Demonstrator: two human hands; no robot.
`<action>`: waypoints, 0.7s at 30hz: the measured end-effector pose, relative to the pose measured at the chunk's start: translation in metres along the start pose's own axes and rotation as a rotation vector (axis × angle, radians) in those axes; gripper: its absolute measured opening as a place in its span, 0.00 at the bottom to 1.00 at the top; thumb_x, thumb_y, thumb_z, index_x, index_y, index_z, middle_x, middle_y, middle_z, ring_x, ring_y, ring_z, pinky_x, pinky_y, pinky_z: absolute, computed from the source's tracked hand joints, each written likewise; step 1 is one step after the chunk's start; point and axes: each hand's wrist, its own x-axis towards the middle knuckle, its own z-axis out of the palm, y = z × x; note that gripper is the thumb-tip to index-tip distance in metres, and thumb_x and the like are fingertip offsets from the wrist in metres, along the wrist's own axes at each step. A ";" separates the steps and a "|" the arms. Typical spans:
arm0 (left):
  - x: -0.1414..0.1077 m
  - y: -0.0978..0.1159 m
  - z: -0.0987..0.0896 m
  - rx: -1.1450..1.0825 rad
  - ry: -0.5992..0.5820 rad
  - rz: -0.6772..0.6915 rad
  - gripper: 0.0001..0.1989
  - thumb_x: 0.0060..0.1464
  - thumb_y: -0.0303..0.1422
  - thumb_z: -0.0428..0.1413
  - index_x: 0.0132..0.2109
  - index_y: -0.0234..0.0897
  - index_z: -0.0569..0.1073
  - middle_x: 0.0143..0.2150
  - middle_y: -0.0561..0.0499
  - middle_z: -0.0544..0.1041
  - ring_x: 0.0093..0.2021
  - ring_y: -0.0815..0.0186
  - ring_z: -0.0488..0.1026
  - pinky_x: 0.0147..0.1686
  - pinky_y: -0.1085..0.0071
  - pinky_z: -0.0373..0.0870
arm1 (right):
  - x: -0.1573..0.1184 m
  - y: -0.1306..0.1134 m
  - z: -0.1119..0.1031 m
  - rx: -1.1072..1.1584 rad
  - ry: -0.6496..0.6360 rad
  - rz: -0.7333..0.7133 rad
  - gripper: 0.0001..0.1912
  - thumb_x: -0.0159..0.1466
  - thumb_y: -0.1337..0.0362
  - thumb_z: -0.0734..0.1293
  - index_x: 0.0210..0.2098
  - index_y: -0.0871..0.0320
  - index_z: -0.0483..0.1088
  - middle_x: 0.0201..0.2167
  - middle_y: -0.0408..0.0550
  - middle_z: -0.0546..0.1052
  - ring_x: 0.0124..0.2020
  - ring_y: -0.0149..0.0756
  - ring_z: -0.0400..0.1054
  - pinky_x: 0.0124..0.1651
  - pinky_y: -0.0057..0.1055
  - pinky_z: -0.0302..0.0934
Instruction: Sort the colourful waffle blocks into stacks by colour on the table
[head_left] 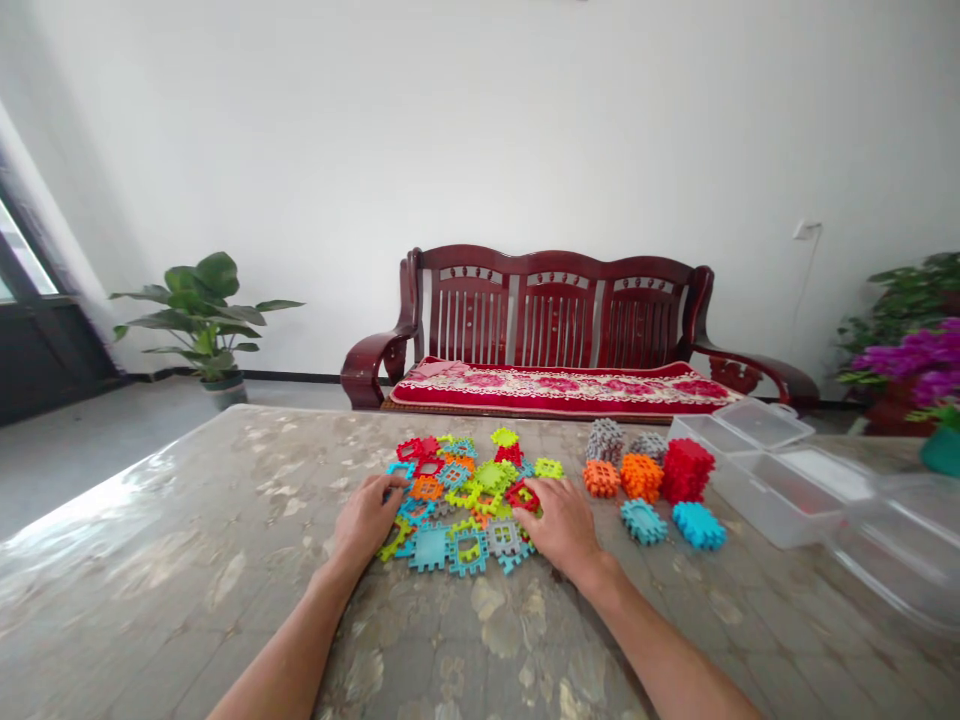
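seemingly, right hand (559, 520) pinches red tile (515, 494), long axis roughly sideways; left hand (367, 512) grip unclear.

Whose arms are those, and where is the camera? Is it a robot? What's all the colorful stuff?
No robot here! Those are a person's bare arms. The camera sits on their head, looking forward and down, so you see what's before them.

On the table lies a jumbled pile of flat, colorful pieces with bumpy edges. To the right are stacks in gray, orange, red and blue, then a clear plastic box.

The left hand rests at the pile's left edge. The right hand is at a red piece; I can't tell whether it's gripped.
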 end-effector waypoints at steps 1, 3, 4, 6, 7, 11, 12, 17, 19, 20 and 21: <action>0.001 -0.001 0.001 0.002 0.000 0.005 0.14 0.58 0.35 0.50 0.44 0.43 0.80 0.50 0.50 0.79 0.46 0.64 0.76 0.43 0.73 0.67 | 0.001 -0.001 -0.001 -0.013 -0.010 0.015 0.19 0.62 0.57 0.68 0.51 0.54 0.74 0.49 0.50 0.79 0.50 0.46 0.70 0.53 0.39 0.60; 0.002 -0.004 0.003 0.006 0.001 0.010 0.14 0.59 0.35 0.50 0.44 0.43 0.80 0.50 0.50 0.79 0.46 0.64 0.76 0.43 0.73 0.67 | 0.002 -0.003 -0.003 -0.037 -0.021 0.028 0.17 0.62 0.58 0.68 0.50 0.54 0.75 0.47 0.49 0.80 0.48 0.45 0.71 0.51 0.38 0.60; 0.003 -0.005 0.004 0.006 0.001 0.011 0.15 0.59 0.35 0.50 0.45 0.43 0.80 0.50 0.50 0.79 0.46 0.64 0.76 0.43 0.73 0.67 | 0.002 -0.004 -0.004 -0.049 -0.023 0.030 0.16 0.63 0.58 0.68 0.49 0.54 0.75 0.46 0.49 0.80 0.47 0.45 0.71 0.51 0.38 0.60; 0.003 -0.007 0.004 0.006 0.002 0.016 0.15 0.59 0.36 0.50 0.44 0.43 0.80 0.50 0.50 0.79 0.45 0.63 0.76 0.42 0.73 0.67 | 0.001 -0.003 -0.004 -0.068 -0.023 0.025 0.16 0.63 0.57 0.68 0.49 0.54 0.75 0.44 0.49 0.81 0.46 0.45 0.71 0.50 0.38 0.61; 0.004 -0.007 0.004 0.008 0.004 0.015 0.15 0.58 0.36 0.50 0.44 0.43 0.80 0.49 0.50 0.79 0.45 0.63 0.76 0.42 0.73 0.68 | 0.001 -0.003 -0.004 -0.074 -0.020 0.021 0.16 0.63 0.57 0.68 0.49 0.54 0.74 0.44 0.49 0.81 0.46 0.45 0.72 0.49 0.38 0.61; 0.004 -0.006 0.002 0.016 0.011 0.006 0.14 0.57 0.36 0.51 0.44 0.45 0.80 0.49 0.52 0.80 0.44 0.63 0.77 0.41 0.73 0.68 | -0.001 0.004 -0.001 -0.075 0.027 0.013 0.20 0.64 0.57 0.66 0.54 0.56 0.72 0.48 0.52 0.80 0.47 0.45 0.72 0.51 0.38 0.61; 0.004 -0.006 0.002 0.015 0.008 0.005 0.14 0.57 0.37 0.51 0.44 0.45 0.80 0.49 0.52 0.80 0.44 0.63 0.77 0.41 0.74 0.68 | -0.001 0.007 -0.002 -0.071 0.051 0.015 0.21 0.64 0.57 0.66 0.55 0.57 0.71 0.48 0.52 0.80 0.47 0.45 0.72 0.51 0.39 0.62; 0.005 -0.007 0.002 0.015 0.009 0.021 0.15 0.58 0.36 0.50 0.44 0.44 0.80 0.48 0.51 0.80 0.43 0.64 0.77 0.39 0.74 0.68 | 0.007 0.037 -0.024 -0.044 0.221 0.052 0.21 0.65 0.55 0.65 0.55 0.56 0.72 0.45 0.53 0.81 0.46 0.44 0.73 0.52 0.37 0.62; 0.005 -0.007 0.002 0.013 0.020 0.031 0.15 0.57 0.36 0.50 0.43 0.44 0.81 0.47 0.51 0.81 0.42 0.64 0.77 0.39 0.75 0.68 | 0.012 0.058 -0.042 -0.043 0.295 0.119 0.22 0.65 0.54 0.64 0.55 0.58 0.72 0.45 0.54 0.80 0.45 0.44 0.73 0.51 0.38 0.63; 0.005 -0.007 0.002 0.011 0.024 0.033 0.15 0.57 0.36 0.50 0.43 0.44 0.81 0.47 0.52 0.81 0.42 0.64 0.78 0.39 0.75 0.68 | 0.014 0.071 -0.053 -0.039 0.333 0.155 0.24 0.65 0.53 0.64 0.55 0.59 0.71 0.46 0.55 0.80 0.46 0.45 0.73 0.51 0.38 0.63; 0.006 -0.008 0.002 0.010 0.027 0.033 0.15 0.57 0.36 0.50 0.43 0.44 0.81 0.47 0.52 0.81 0.42 0.64 0.78 0.39 0.75 0.69 | 0.015 0.083 -0.063 -0.034 0.369 0.183 0.25 0.65 0.53 0.63 0.57 0.59 0.70 0.49 0.55 0.79 0.48 0.45 0.72 0.52 0.38 0.63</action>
